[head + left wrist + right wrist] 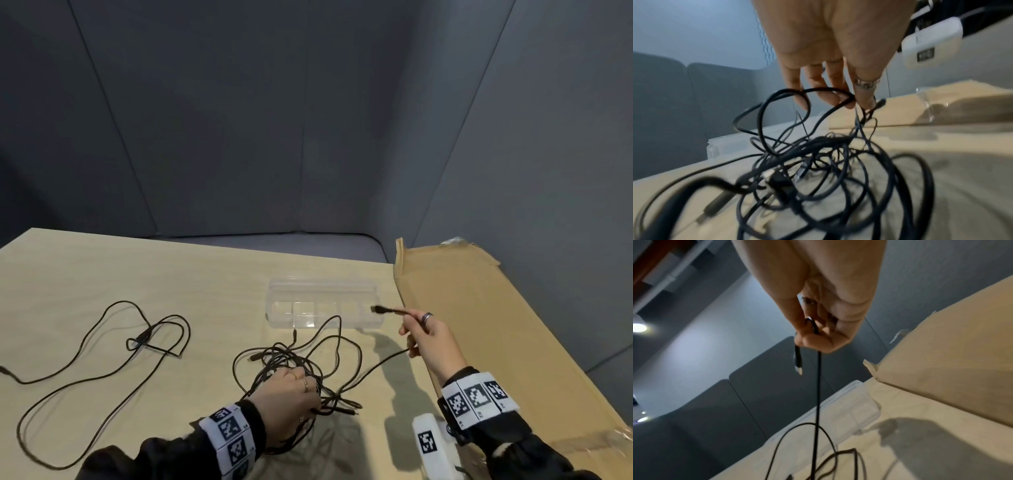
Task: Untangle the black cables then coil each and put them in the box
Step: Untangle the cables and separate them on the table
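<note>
A tangle of black cables (294,370) (818,162) lies on the table in front of me. My left hand (291,394) (830,95) sits on the tangle and pinches a loop of it between thumb and fingers. My right hand (423,334) (818,335) is raised to the right and grips one cable near its end; the plug (378,309) (798,363) sticks out past the fingers, and the cable runs taut back down to the tangle. The clear plastic box (323,303) (855,408) stands open behind the tangle. A separate black cable (102,359) lies loose at the left.
A large flattened cardboard sheet (496,325) (951,369) covers the table's right side. Grey padded panels (308,120) wall in the far side. A white device (433,445) hangs under my right wrist.
</note>
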The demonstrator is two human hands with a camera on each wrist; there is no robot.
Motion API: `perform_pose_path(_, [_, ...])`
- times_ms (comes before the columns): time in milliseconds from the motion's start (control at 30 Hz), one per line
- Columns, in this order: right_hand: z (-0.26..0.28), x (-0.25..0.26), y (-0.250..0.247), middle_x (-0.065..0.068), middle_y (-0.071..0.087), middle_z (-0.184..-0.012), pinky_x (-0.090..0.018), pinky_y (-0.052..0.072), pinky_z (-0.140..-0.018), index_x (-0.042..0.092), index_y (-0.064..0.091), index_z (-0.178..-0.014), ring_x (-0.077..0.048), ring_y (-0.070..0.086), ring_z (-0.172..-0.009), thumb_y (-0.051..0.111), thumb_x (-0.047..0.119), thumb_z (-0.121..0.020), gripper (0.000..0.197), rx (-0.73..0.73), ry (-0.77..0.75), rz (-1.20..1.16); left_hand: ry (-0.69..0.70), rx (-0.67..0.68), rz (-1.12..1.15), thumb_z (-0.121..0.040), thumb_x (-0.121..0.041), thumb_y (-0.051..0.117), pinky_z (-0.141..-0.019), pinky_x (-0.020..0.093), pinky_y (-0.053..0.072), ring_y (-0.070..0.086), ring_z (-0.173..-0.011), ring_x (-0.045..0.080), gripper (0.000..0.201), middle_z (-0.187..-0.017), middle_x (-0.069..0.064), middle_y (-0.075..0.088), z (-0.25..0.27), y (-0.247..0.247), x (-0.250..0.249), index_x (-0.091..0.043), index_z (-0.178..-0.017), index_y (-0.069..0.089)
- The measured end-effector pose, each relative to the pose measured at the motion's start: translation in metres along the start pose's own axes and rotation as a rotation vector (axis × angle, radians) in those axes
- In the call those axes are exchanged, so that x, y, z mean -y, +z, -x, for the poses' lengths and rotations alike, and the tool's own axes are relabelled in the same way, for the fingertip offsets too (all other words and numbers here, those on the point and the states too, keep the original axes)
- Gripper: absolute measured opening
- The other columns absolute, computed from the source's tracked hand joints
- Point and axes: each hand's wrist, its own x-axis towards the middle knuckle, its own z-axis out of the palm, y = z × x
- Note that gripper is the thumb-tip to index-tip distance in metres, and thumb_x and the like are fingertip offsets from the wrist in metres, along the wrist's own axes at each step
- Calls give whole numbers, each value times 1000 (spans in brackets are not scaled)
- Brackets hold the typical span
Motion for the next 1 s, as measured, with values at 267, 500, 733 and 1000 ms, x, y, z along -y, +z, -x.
perform_pose_path(267, [36, 5, 34, 26, 32, -136, -31, 15, -109, 60, 44, -114, 2, 19, -130, 19, 85, -71, 55, 343, -252, 503, -158, -290, 988, -82, -27, 62, -77, 16, 46, 62, -80, 4, 6, -84, -3, 69, -12, -92, -13, -26, -84, 67])
perform_pose_path(500, [58, 21, 54, 8, 63, -77, -22, 47, -76, 27, 66, -80, -11, 59, -76, 59, 44, -83, 19, 795, -148, 97, -180, -423, 1241, -85, 3, 60, -59, 8, 43, 57, -59, -3, 7, -65, -11, 65, -19, -139, -9, -3, -86, 65])
perform_pose_path(733, [61, -20, 45, 9, 62, -74, -5, 35, -65, 30, 63, -73, 2, 55, -69, 38, 41, -99, 37, 705, -193, 689, -376, -734, 1403, -89, -5, 56, -39, 14, 24, 27, -43, 4, 13, -50, -13, 37, -10, -160, 28, -13, -80, 61])
perform_pose_path(1000, [64, 40, 24, -3, 58, -58, -26, 44, -64, 25, 51, -72, -15, 51, -56, 41, 57, -89, 37, 541, -374, -40, -363, -262, 1255, -56, -30, 85, -67, 23, 49, 56, -65, 8, 64, -75, -10, 62, 0, -113, 29, -11, -108, 52])
